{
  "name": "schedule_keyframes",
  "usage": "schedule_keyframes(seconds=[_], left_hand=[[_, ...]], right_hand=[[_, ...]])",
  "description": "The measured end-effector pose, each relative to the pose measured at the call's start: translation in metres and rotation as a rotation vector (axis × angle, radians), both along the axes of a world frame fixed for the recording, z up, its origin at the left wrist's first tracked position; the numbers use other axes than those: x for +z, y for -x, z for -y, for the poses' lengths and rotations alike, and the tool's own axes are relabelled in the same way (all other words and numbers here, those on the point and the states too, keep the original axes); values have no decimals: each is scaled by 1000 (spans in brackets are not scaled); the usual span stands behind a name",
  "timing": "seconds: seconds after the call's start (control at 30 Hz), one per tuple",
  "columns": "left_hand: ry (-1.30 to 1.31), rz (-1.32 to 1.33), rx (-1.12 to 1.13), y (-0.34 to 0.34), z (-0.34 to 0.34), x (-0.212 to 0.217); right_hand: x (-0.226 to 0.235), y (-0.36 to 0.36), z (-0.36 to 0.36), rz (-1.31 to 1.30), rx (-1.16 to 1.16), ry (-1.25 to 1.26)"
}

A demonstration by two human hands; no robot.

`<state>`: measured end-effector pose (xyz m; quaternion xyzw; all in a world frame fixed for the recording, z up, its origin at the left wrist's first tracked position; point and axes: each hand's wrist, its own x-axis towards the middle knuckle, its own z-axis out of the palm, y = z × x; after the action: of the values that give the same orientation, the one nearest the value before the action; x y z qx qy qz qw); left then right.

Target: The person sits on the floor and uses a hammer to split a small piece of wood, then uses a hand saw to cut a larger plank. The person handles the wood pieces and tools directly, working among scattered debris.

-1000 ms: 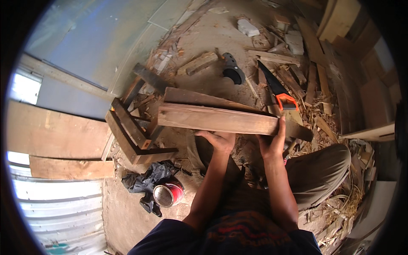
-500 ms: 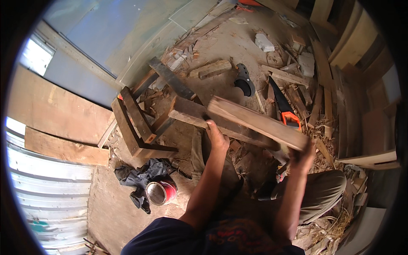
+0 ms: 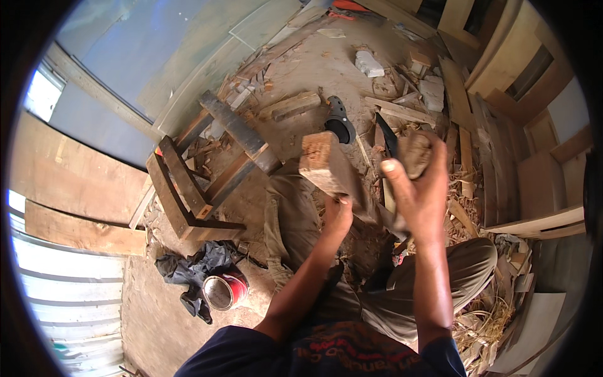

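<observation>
My left hand (image 3: 339,215) is closed around a thick wooden beam (image 3: 323,164), whose rough sawn end tilts up in front of me. My right hand (image 3: 424,195) grips a second piece of wood (image 3: 414,155), its end turned up between the thumb and the fingers. The two pieces are apart, and both are slightly blurred. Behind the right-hand piece shows the black blade of a handsaw (image 3: 387,135); its handle is hidden. Left of my left hand stands a dark wooden frame (image 3: 188,223) of joined beams.
A red can (image 3: 233,287) stands beside a crumpled black plastic bag (image 3: 188,267). A dark clog (image 3: 338,119) and a loose wood block (image 3: 295,107) lie farther off. Scrap wood and shavings cover the floor at right, near stacked boards (image 3: 540,182). A metal sheet wall (image 3: 81,295) borders the left.
Both wooden pieces have swung from lying crosswise to pointing their ends up at me. My right hand has risen, its piece now covering the saw handle. The view has shifted slightly right.
</observation>
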<state>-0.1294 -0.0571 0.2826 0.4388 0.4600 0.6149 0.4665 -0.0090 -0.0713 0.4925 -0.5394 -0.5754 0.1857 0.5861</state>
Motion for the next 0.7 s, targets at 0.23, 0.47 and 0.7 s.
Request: schedule_keyframes(seconds=[0.23,0.47,0.7], left_hand=[[-147,124,-264,-1,6,42],[-176,211,-377,4,2,37],[-190,265,-432,2,-3,39]], right_hand=[[-15,22,-5,270,126,-90],[-4,16,2,184,104,-200],[-1,17,0,202,39,-250]])
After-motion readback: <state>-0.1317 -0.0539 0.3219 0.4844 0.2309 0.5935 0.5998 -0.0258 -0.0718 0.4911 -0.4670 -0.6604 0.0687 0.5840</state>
